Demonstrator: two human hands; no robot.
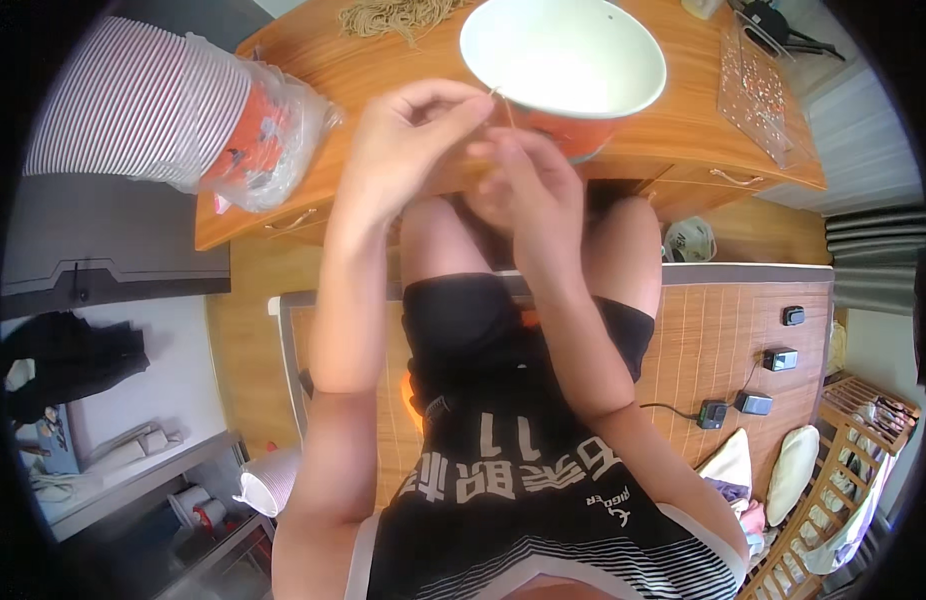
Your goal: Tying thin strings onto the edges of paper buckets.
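A round bucket (583,60), white inside and reddish outside, stands on the wooden desk. At its near left rim my left hand (408,145) pinches a thin tan string (508,112) between thumb and fingers. Just below and to the right, my right hand (538,185) is closed, its thumb and fingers meeting near the string's lower part; motion smears it somewhat. Whether the string passes through the bucket's rim cannot be made out. Behind the left hand lies a loose bundle of tan string (398,15) at the desk's far side.
A long stack of nested buckets (133,105), partly wrapped in clear plastic, lies at the left. The desk (683,130) has drawers facing me. A clear tray with small pieces (753,90) lies on its right. Small black devices (713,413) rest on the mat behind right.
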